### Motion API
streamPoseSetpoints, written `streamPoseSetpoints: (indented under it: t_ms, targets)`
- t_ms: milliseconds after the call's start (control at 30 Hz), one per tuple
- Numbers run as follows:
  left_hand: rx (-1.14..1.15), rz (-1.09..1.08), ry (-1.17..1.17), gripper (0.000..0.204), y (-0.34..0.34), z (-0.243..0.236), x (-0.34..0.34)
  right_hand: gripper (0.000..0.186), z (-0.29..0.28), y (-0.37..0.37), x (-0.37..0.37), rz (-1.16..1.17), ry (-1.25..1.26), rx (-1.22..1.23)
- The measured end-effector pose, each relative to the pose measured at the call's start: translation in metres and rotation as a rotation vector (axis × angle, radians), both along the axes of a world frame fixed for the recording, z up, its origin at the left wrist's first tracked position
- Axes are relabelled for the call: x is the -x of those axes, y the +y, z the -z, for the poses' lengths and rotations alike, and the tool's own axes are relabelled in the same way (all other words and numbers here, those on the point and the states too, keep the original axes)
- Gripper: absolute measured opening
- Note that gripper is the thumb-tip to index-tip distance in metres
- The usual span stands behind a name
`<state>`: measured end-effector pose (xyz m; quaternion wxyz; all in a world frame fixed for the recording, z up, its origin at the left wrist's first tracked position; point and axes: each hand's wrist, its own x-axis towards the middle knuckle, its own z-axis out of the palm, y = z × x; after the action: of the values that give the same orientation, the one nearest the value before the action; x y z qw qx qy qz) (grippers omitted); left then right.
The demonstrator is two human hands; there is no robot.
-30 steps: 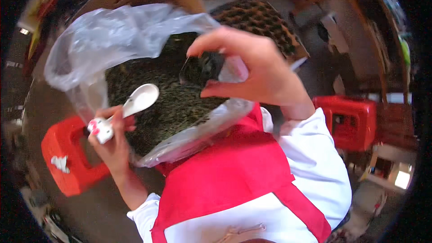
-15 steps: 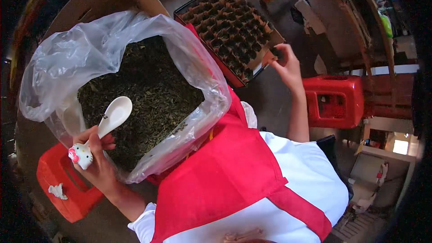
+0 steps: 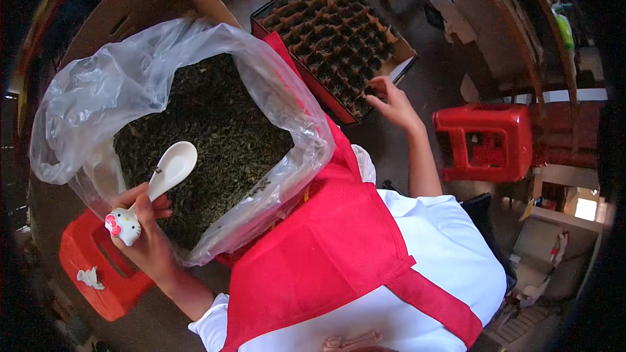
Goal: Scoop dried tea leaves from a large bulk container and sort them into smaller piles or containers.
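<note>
One white spoon (image 3: 175, 166), which my left hand (image 3: 140, 229) is grasping by its handle, its bowl hanging over dark leaves (image 3: 218, 114) in a clear bag (image 3: 91, 104); one divided box (image 3: 330, 100), at whose corner my right hand (image 3: 395, 107) is bending its fingers, any grip being indiscernible.

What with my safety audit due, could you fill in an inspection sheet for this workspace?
Surface: dark floor, partly visible.
Work items: white spoon over dark leaves in a clear bag; divided box, its cells dark inside.
Clutter: white scrap on the orange stool.
Grip: left hand closed on the spoon; right hand at the divided box, hold unclear.
Cables: nothing seen.
Surroundings: red stool at right, cardboard flap beyond the bag.
</note>
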<state>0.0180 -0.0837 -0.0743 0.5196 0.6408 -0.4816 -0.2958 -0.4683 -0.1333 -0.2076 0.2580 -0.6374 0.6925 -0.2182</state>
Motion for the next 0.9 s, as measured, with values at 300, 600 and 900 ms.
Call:
streamPoseSetpoints:
  t_ms: [300, 600, 900]
  targets:
    - [-0.081, 0.308, -0.370, 0.015, -0.024, -0.022, 0.011, 0.023, -0.036, -0.007, -0.012, 0.222, 0.103, 0.034]
    - [0.105, 0.830, -0.779, 0.021, -0.053, 0.026, 0.048, 0.013, -0.147, -0.114, -0.155, -0.364, -0.349, 0.393]
    - [-0.340, 0.810, -0.040, 0.017, -0.062, 0.010, 0.055, 0.015, -0.160, -0.263, -0.296, -1.056, 0.093, 0.551]
